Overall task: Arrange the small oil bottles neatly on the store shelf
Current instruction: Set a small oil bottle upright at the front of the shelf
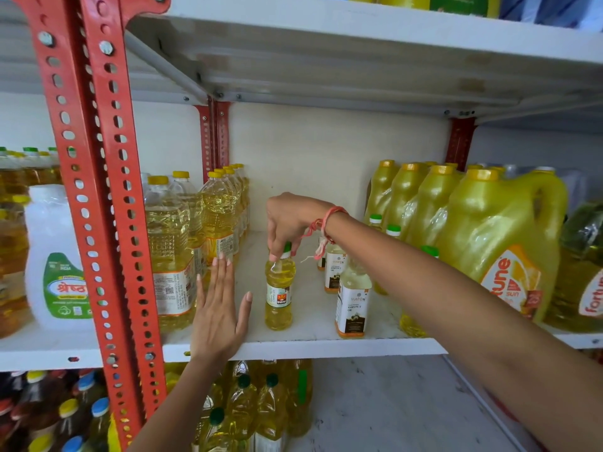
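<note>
While only the head view is available, it shows enough: right hand (287,225) reaches in from the right and pinches the green-and-white cap of a small clear plastic bottle of yellow oil (280,288), fingers closed on the cap from above, likely so the body can be slid or turned without blocking the label. That bottle stands upright on the white metal store shelf (313,345), near the front edge, in the open gap between the tall clear yellow-capped oil bottles (169,252) on the left and the big yellow handled oil jugs (499,252) on the right. Left hand (219,316) is open and flat, palm toward the tall bottles, holding nothing; looks like a guard or alignment stop. Small white-labelled coconut oil bottles (352,305) stand just right of the held one, apart from it, in a loose row running backward; remaining small bottles behind the forearm are partly hidden.
</note>
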Demonstrator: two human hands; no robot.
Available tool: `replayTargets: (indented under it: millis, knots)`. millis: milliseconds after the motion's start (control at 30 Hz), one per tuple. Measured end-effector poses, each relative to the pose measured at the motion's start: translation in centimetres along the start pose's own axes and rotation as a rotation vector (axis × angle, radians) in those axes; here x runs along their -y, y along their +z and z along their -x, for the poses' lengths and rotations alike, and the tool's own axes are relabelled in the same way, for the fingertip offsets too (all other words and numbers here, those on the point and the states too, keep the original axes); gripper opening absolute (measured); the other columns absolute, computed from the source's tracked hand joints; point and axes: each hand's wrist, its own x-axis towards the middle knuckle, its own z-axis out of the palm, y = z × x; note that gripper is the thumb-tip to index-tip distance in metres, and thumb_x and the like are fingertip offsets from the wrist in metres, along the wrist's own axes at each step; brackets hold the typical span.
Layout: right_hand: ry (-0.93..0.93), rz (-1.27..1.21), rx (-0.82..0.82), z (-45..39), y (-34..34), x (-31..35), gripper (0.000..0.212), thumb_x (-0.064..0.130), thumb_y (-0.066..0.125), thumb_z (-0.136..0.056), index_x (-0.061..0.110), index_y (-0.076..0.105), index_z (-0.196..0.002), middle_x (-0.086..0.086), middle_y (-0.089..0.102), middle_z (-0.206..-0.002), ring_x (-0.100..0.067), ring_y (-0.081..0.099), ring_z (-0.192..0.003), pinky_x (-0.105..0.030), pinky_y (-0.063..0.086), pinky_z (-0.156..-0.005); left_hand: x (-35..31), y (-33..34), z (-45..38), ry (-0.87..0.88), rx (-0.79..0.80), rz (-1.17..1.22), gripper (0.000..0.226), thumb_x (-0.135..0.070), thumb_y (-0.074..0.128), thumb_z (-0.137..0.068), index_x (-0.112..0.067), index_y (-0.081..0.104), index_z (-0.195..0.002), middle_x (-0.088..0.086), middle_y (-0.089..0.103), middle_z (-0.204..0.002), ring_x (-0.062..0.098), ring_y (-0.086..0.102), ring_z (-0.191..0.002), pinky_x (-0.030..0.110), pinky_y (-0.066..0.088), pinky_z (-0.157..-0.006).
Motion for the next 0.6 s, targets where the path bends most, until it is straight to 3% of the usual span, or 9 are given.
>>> replayTargets:
  millis: [100, 267, 333, 433, 600]
  knots:
    - [-0.018, 0.002, 0.016, 0.43, -0.08, -0.09, 0.036, 0.018, 0.084, -0.072, -0.002, 0.077, -0.101, -0.010, 0.075, -0.087, -0.029, 0.076, -0.081, -0.038, 0.057, -0.093, 0.05, 0.00, 0.00, -0.002, 0.001, 0.003, 0.071, -0.047, 0.019, -0.100, -0.006, 0.004, -0.156, 0.009, 0.001, -0.166, 0.016, -0.005, -0.153, 0.036, -0.014, -0.122]
    - [-0.038, -0.030, 0.041, 0.39, -0.11, -0.59, 0.035, 0.020, 0.081, -0.074, -0.002, 0.076, -0.101, -0.014, 0.078, -0.097, -0.015, 0.070, -0.056, -0.035, 0.057, -0.090, 0.01, -0.04, -0.03, -0.006, 0.003, -0.004, 0.071, -0.047, 0.019, -0.100, -0.005, 0.006, -0.156, 0.010, 0.002, -0.166, 0.016, -0.005, -0.153, 0.036, -0.013, -0.122]
    - [-0.033, -0.037, 0.032, 0.31, 0.01, -0.58, 0.035, 0.020, 0.082, -0.073, -0.001, 0.077, -0.100, -0.008, 0.079, -0.084, -0.014, 0.070, -0.055, -0.032, 0.057, -0.089, -0.04, -0.07, 0.01, -0.001, 0.005, -0.006, 0.071, -0.047, 0.019, -0.100, -0.005, 0.006, -0.156, 0.010, 0.003, -0.166, 0.016, -0.005, -0.153, 0.036, -0.013, -0.122]
    - [-0.040, -0.034, 0.016, 0.53, 0.11, -0.24, 0.034, 0.019, 0.086, -0.069, 0.000, 0.079, -0.097, 0.011, 0.067, -0.046, -0.019, 0.070, -0.057, -0.034, 0.058, -0.090, -0.13, -0.08, 0.06, -0.003, 0.007, -0.017, 0.071, -0.047, 0.018, -0.100, -0.004, 0.008, -0.156, 0.011, 0.004, -0.166, 0.017, -0.003, -0.153, 0.036, -0.014, -0.122]
    - [-0.043, -0.016, 0.004, 0.98, 0.16, 0.28, 0.034, 0.019, 0.086, -0.069, -0.001, 0.079, -0.096, 0.014, 0.062, -0.039, -0.026, 0.072, -0.065, -0.035, 0.059, -0.087, -0.24, -0.03, 0.11, 0.002, 0.012, -0.026, 0.072, -0.047, 0.017, -0.099, -0.003, 0.009, -0.156, 0.010, 0.004, -0.166, 0.017, -0.003, -0.153, 0.038, -0.013, -0.122]
